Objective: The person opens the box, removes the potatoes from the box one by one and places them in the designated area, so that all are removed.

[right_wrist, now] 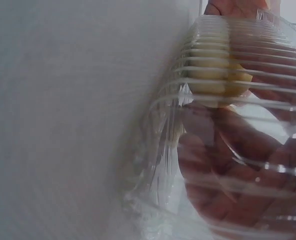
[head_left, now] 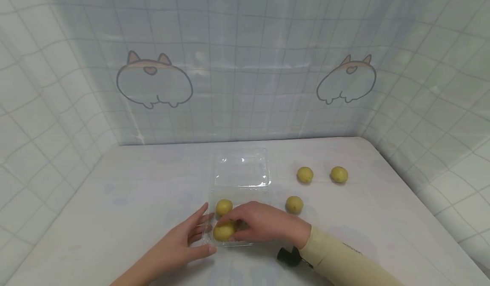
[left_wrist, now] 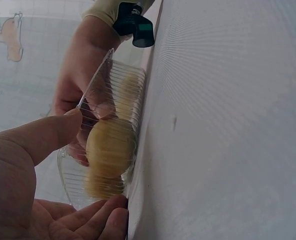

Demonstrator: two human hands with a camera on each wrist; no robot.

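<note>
A clear plastic clamshell box (head_left: 245, 240) lies on the table with its lid (head_left: 241, 167) folded back, away from me. Two yellow lemons are at its left end, a rear one (head_left: 224, 207) and a front one (head_left: 222, 233). My right hand (head_left: 260, 222) reaches in from the right, fingers and thumb curled around the front lemon (left_wrist: 110, 147). At the box's left front corner is my left hand (head_left: 189, 241), its fingers extended along the side wall. In the left wrist view its thumb (left_wrist: 58, 131) touches the rim. The ribbed wall partly veils my right fingers (right_wrist: 223, 165).
Three more lemons lie on the table right of the box: one nearby (head_left: 294, 204), one farther back (head_left: 305, 175) and one at the far right (head_left: 339, 174). A black wrist device (head_left: 289, 256) is under my right wrist. Tiled-pattern curtains (head_left: 245, 64) enclose the back and sides.
</note>
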